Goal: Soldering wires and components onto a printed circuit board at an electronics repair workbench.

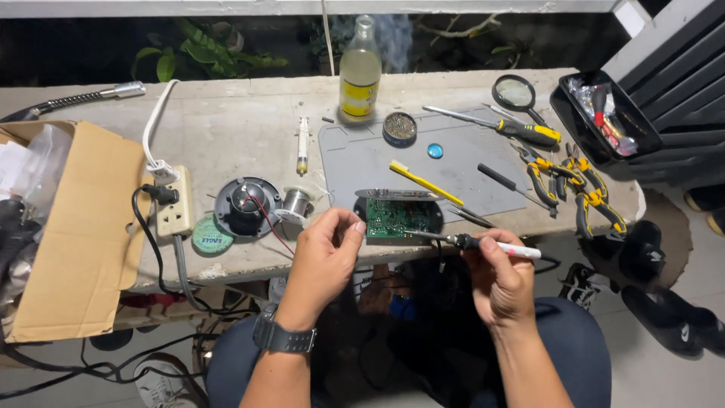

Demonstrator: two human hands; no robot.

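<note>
Right hand [500, 276] grips iron [483, 243], tip on green board [398, 217]. Left hand [326, 253] curled narrow at board's left edge; held contents can't tell.

A makeshift home repair bench: a rough concrete ledge [226, 136] with plants [204, 53] behind it carries a grey work mat [362, 162]. Pliers [585, 189], screwdrivers [521, 130] and a magnifier [515, 92] lie at its right edge, a power strip [174, 202] and solder spool [297, 202] to the left.

Workbench: a pale concrete slab [226, 128] set against a white sill [302, 7]. Beyond it, green plants [189, 53] stand in darkness. Below, a light tiled floor [664, 378]. Overhead lighting is bright.
</note>
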